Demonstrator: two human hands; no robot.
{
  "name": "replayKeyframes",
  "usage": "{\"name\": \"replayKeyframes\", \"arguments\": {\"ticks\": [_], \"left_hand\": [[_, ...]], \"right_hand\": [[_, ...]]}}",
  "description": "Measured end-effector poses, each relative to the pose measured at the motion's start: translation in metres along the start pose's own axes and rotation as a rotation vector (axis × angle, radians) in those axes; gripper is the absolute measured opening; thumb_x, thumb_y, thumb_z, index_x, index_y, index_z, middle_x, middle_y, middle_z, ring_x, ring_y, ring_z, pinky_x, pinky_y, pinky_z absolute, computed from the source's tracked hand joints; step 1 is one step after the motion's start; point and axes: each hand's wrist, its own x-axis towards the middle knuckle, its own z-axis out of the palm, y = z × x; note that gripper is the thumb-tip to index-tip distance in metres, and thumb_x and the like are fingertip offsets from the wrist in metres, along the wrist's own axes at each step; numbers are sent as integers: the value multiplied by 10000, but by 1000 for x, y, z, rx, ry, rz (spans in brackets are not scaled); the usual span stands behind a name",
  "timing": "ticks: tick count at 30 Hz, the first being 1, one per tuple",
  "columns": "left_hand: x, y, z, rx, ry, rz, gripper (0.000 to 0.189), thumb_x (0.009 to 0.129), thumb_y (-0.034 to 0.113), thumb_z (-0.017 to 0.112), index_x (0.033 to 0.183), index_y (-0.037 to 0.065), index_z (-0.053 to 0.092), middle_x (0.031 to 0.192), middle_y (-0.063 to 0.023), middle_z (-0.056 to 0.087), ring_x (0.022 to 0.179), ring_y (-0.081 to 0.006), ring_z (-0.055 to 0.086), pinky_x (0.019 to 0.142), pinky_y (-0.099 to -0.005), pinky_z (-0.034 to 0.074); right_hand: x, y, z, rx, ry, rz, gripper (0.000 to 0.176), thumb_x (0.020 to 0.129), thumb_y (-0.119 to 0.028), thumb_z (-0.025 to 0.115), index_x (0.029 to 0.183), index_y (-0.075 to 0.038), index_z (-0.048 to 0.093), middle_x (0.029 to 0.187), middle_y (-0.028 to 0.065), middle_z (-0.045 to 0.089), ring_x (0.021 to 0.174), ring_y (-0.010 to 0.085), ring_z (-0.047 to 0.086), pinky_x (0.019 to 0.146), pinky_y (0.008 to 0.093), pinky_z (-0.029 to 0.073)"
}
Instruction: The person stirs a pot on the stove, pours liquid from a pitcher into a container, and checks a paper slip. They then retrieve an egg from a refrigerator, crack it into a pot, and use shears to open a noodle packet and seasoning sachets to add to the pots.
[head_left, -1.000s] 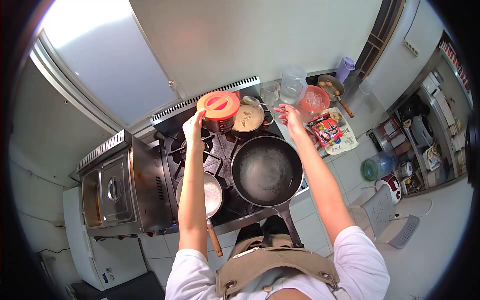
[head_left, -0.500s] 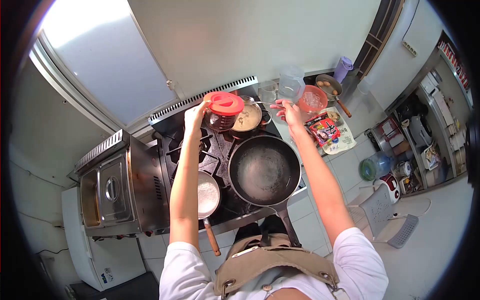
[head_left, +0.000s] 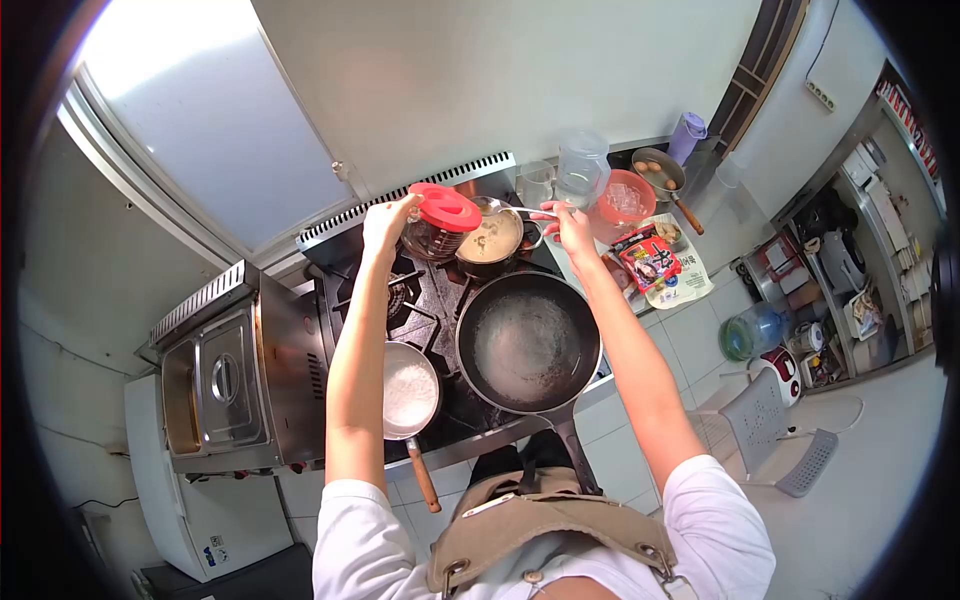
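My left hand (head_left: 388, 224) is closed around the handle of a clear glass jug with a red lid (head_left: 446, 208). The jug is tilted to the right, just left of a pot of light brown, cloudy liquid (head_left: 492, 240) on the stove's back burner. From the right, my right hand (head_left: 566, 226) grips the thin handle of a metal ladle (head_left: 528, 210). The ladle's bowl is at the pot's far rim, beside the red lid. Nearer to me, a large black frying pan (head_left: 530, 345) holds clear liquid.
A small pan with white contents (head_left: 410, 392) stands at front left, its wooden handle jutting towards me. Beyond my right hand are a pink bowl (head_left: 628, 200), plastic jugs (head_left: 582, 165), red food packets (head_left: 650, 258) and a pan with eggs (head_left: 658, 172). A steel food warmer (head_left: 285, 370) flanks the stove.
My left hand has shifted slightly left with the jug, which now leans further right. My right hand and the ladle have moved a little left, bringing the ladle's bowl nearer the jug.
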Motion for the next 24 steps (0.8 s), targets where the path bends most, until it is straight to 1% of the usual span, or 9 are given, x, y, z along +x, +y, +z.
{"name": "replayKeyframes", "arguments": {"ticks": [1,2,4,7,10,11,14,21,24], "left_hand": [[3,-2,1,63,20,7,358,631,379,722,757,44,708,704,-49,642,680,-120,572,657,-267,429],[5,-5,1,62,22,6,358,631,379,722,757,44,708,704,-49,642,680,-120,572,657,-267,429],[7,-6,3,123,16,18,400,628,430,699,805,72,722,770,-76,675,759,-164,618,719,-280,445],[13,-8,5,197,26,38,433,629,465,682,808,72,721,764,-93,674,746,-190,629,713,-298,453],[15,-7,9,276,39,87,459,632,496,669,785,66,715,696,-119,654,688,-215,633,674,-319,466],[15,-6,10,276,39,86,459,632,496,669,785,66,715,696,-119,654,688,-215,633,674,-319,466],[10,4,9,345,28,80,479,621,511,672,784,62,712,677,-114,652,662,-213,636,660,-318,473],[21,-1,12,316,50,123,499,618,507,676,782,36,706,654,-113,648,656,-207,635,645,-317,472],[11,12,11,326,78,116,482,623,493,679,749,29,700,609,-91,626,610,-182,608,611,-308,457]], "right_hand": [[0,2,0,0,-1,1,275,936,-267,385,1014,-85,576,910,41,688,595,46,515,567,214,349],[1,4,0,1,-4,-2,275,936,-269,386,1014,-88,577,910,41,688,595,45,516,567,213,349],[2,4,-1,-4,-10,-5,274,937,-271,387,1014,-94,582,909,39,688,597,45,520,569,212,348],[2,6,-1,-6,-5,-4,273,937,-269,390,1016,-93,584,911,38,688,597,45,522,567,211,349],[2,7,0,-10,-21,-22,273,938,-268,393,1017,-90,585,903,39,690,587,46,523,553,208,346],[2,8,1,7,0,-20,274,952,-224,378,1001,-44,579,872,69,687,561,73,528,516,208,371],[0,8,3,18,4,-8,272,951,-221,382,1005,-42,579,870,75,686,560,74,528,511,204,373],[0,10,3,45,1,-6,279,952,-220,381,1012,-31,577,871,83,684,557,75,524,508,201,379],[2,11,4,62,-2,-9,282,953,-221,382,1013,-26,577,871,84,683,555,76,523,510,204,383]]}}
